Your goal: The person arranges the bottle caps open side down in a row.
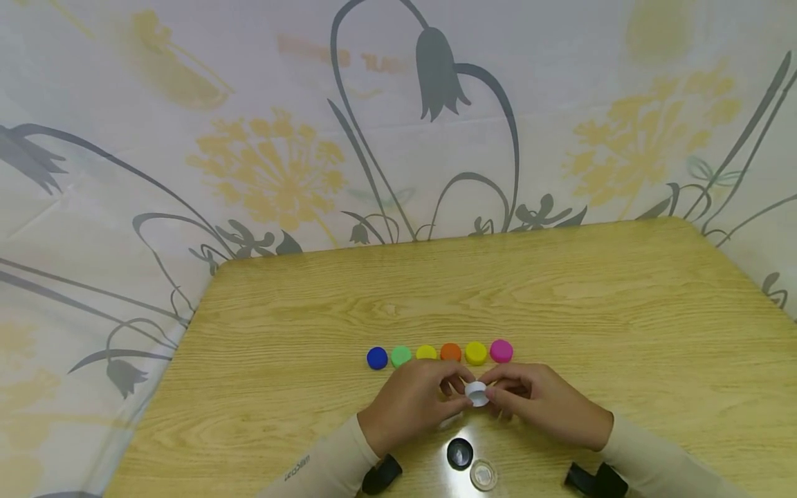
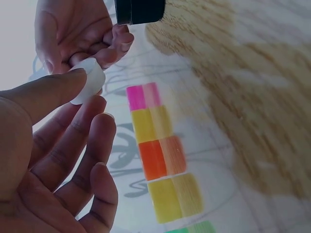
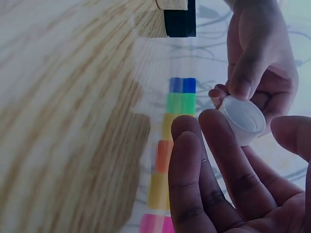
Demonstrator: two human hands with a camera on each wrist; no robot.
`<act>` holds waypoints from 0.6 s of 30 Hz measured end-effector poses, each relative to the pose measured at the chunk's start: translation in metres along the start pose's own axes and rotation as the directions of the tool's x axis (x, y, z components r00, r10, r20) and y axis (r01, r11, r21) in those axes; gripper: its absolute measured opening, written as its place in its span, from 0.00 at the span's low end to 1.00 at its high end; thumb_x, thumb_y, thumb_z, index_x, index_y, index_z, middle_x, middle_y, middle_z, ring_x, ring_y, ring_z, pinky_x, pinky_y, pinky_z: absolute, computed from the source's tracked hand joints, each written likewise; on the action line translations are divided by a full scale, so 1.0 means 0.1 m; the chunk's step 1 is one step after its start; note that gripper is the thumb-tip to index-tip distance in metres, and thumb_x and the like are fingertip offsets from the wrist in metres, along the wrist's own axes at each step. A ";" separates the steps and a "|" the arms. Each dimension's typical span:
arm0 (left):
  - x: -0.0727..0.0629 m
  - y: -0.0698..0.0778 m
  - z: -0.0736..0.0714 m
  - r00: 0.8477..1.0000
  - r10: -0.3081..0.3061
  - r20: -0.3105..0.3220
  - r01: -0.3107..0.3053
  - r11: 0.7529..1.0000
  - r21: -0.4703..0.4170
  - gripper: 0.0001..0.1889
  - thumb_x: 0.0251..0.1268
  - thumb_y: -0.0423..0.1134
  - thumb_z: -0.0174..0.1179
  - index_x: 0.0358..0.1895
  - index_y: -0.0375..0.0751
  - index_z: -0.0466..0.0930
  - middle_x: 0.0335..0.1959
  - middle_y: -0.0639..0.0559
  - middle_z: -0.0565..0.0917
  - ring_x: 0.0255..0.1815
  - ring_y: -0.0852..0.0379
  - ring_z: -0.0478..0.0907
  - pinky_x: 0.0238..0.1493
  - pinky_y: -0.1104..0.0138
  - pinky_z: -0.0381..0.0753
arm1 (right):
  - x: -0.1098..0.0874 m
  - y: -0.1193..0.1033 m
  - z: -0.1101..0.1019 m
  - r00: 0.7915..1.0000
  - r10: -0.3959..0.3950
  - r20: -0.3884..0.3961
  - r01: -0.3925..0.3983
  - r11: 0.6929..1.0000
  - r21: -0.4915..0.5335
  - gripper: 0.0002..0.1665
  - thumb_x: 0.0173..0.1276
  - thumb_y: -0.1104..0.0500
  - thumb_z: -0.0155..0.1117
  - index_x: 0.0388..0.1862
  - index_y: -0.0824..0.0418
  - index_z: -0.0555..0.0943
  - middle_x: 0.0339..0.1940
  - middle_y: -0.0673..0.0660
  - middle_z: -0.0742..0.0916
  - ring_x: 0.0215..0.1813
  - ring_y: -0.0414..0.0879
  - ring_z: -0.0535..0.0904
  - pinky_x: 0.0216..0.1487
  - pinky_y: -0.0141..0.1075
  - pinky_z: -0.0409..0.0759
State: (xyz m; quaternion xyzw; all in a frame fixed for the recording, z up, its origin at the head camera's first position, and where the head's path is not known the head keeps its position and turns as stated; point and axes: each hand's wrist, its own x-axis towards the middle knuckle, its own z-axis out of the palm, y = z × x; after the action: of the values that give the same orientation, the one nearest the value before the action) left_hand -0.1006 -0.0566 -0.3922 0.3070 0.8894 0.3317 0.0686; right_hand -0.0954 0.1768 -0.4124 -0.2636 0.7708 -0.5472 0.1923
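A small white bottle cap [image 1: 477,393], its hollow side showing, is held above the table between the two hands. My left hand [image 1: 418,400] pinches it; the thumb [image 2: 73,83] presses on its rim in the left wrist view. Close on the cap's other side is my right hand [image 1: 548,404]. In the right wrist view its thumb stands apart from the white cap [image 3: 243,121], and its fingers are loosely bent beside it. Whether a right fingertip touches the cap, I cannot tell.
Beyond the hands runs a row of caps: blue [image 1: 377,358], green [image 1: 401,356], yellow [image 1: 426,352], orange [image 1: 451,351], yellow [image 1: 476,353] and pink [image 1: 501,351]. Nearer me lie a black round cap [image 1: 460,454] and a pale see-through round lid [image 1: 483,475] on the wooden table [image 1: 280,311].
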 end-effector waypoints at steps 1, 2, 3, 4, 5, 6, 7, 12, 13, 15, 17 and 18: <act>0.00 0.00 0.00 1.000 0.002 0.001 -0.002 1.000 -0.001 0.09 0.60 0.38 0.72 0.43 0.46 0.86 0.34 0.60 0.88 0.32 0.76 0.79 0.34 0.84 0.75 | 0.00 0.00 0.00 1.000 0.005 0.000 -0.005 1.000 -0.001 0.13 0.79 0.58 0.54 0.54 0.62 0.81 0.38 0.55 0.90 0.34 0.41 0.84 0.30 0.34 0.80; 0.00 0.00 0.00 1.000 0.005 0.002 -0.005 1.000 -0.003 0.09 0.60 0.38 0.72 0.42 0.46 0.86 0.34 0.60 0.88 0.32 0.76 0.79 0.34 0.84 0.75 | 0.00 0.00 0.00 1.000 0.009 0.000 -0.009 1.000 -0.002 0.13 0.79 0.58 0.54 0.54 0.62 0.81 0.38 0.55 0.90 0.35 0.41 0.84 0.30 0.34 0.80; 0.00 -0.01 0.01 1.000 0.007 0.002 -0.007 1.000 -0.005 0.08 0.60 0.38 0.72 0.42 0.46 0.85 0.34 0.60 0.88 0.32 0.76 0.79 0.34 0.84 0.75 | 0.00 0.00 0.00 1.000 0.012 0.000 -0.012 1.000 -0.004 0.13 0.79 0.58 0.54 0.54 0.62 0.81 0.38 0.55 0.90 0.35 0.41 0.84 0.30 0.34 0.81; 0.00 -0.01 0.01 1.000 0.008 0.003 -0.008 1.000 -0.008 0.08 0.60 0.38 0.72 0.41 0.46 0.85 0.34 0.60 0.88 0.32 0.76 0.79 0.34 0.84 0.75 | 0.00 0.00 0.00 1.000 0.013 0.001 -0.013 1.000 -0.006 0.13 0.79 0.58 0.55 0.53 0.62 0.81 0.38 0.55 0.90 0.35 0.40 0.84 0.30 0.34 0.81; 0.00 -0.01 0.01 1.000 0.010 0.004 -0.010 1.000 -0.011 0.08 0.60 0.37 0.72 0.41 0.46 0.85 0.34 0.59 0.88 0.31 0.76 0.78 0.34 0.84 0.75 | 0.00 0.00 0.00 1.000 0.011 0.002 -0.011 1.000 -0.008 0.13 0.78 0.58 0.55 0.53 0.61 0.82 0.38 0.54 0.90 0.35 0.40 0.84 0.31 0.34 0.81; 0.00 -0.01 0.01 1.000 0.012 0.004 -0.012 1.000 -0.012 0.08 0.59 0.37 0.72 0.40 0.46 0.85 0.33 0.59 0.88 0.31 0.76 0.78 0.34 0.84 0.75 | 0.00 0.00 0.00 1.000 0.008 0.003 -0.008 1.000 -0.012 0.13 0.78 0.58 0.55 0.53 0.61 0.82 0.38 0.54 0.90 0.36 0.40 0.84 0.31 0.34 0.81; 0.00 -0.01 0.01 1.000 0.014 0.005 -0.014 1.000 -0.015 0.08 0.59 0.37 0.73 0.40 0.46 0.84 0.32 0.59 0.87 0.31 0.76 0.78 0.34 0.84 0.75 | 0.01 0.00 0.00 1.000 0.006 0.004 -0.005 1.000 -0.014 0.12 0.78 0.57 0.56 0.52 0.61 0.82 0.38 0.54 0.90 0.36 0.40 0.84 0.32 0.34 0.81; -0.01 -0.01 0.00 1.000 0.019 0.012 -0.019 0.999 -0.026 0.09 0.58 0.37 0.73 0.39 0.45 0.83 0.30 0.59 0.87 0.29 0.77 0.77 0.32 0.85 0.75 | 0.01 0.01 0.01 1.000 0.004 0.005 -0.004 1.000 -0.016 0.12 0.77 0.57 0.57 0.51 0.60 0.83 0.37 0.53 0.90 0.36 0.39 0.84 0.33 0.34 0.82; -0.01 0.00 0.00 1.000 0.019 0.013 -0.019 1.000 -0.024 0.09 0.58 0.37 0.74 0.39 0.45 0.83 0.30 0.59 0.87 0.29 0.77 0.77 0.32 0.85 0.75 | 0.01 0.01 0.01 1.000 0.002 0.005 -0.002 1.000 -0.013 0.11 0.77 0.57 0.57 0.51 0.60 0.83 0.37 0.53 0.90 0.36 0.40 0.85 0.34 0.34 0.82; -0.01 0.00 -0.01 1.000 0.019 0.016 -0.018 1.000 -0.019 0.09 0.58 0.38 0.74 0.39 0.45 0.83 0.30 0.59 0.87 0.29 0.77 0.77 0.32 0.85 0.74 | 0.02 0.02 0.02 1.000 -0.004 0.007 0.004 1.000 -0.007 0.11 0.77 0.58 0.58 0.50 0.60 0.83 0.36 0.53 0.90 0.36 0.40 0.85 0.34 0.34 0.82; -0.02 0.00 -0.01 1.000 0.017 0.018 -0.017 1.000 -0.015 0.09 0.58 0.38 0.74 0.39 0.45 0.83 0.29 0.60 0.87 0.29 0.77 0.77 0.32 0.84 0.74 | 0.02 0.03 0.02 1.000 -0.020 0.008 0.020 1.000 -0.003 0.10 0.76 0.58 0.59 0.50 0.60 0.83 0.36 0.54 0.90 0.36 0.40 0.85 0.35 0.34 0.82; -0.02 0.00 -0.01 1.000 0.016 0.021 -0.016 1.000 -0.014 0.10 0.58 0.38 0.74 0.39 0.45 0.83 0.29 0.60 0.86 0.28 0.77 0.76 0.32 0.84 0.74 | 0.02 0.03 0.02 1.000 -0.029 0.010 0.029 1.000 -0.001 0.10 0.76 0.59 0.59 0.49 0.61 0.83 0.36 0.54 0.90 0.36 0.39 0.85 0.35 0.34 0.82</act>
State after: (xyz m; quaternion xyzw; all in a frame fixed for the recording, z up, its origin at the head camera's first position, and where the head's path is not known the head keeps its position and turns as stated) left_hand -0.0996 -0.0582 -0.3919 0.3173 0.8837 0.3352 0.0776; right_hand -0.0963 0.1747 -0.4163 -0.2774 0.7664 -0.5481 0.1879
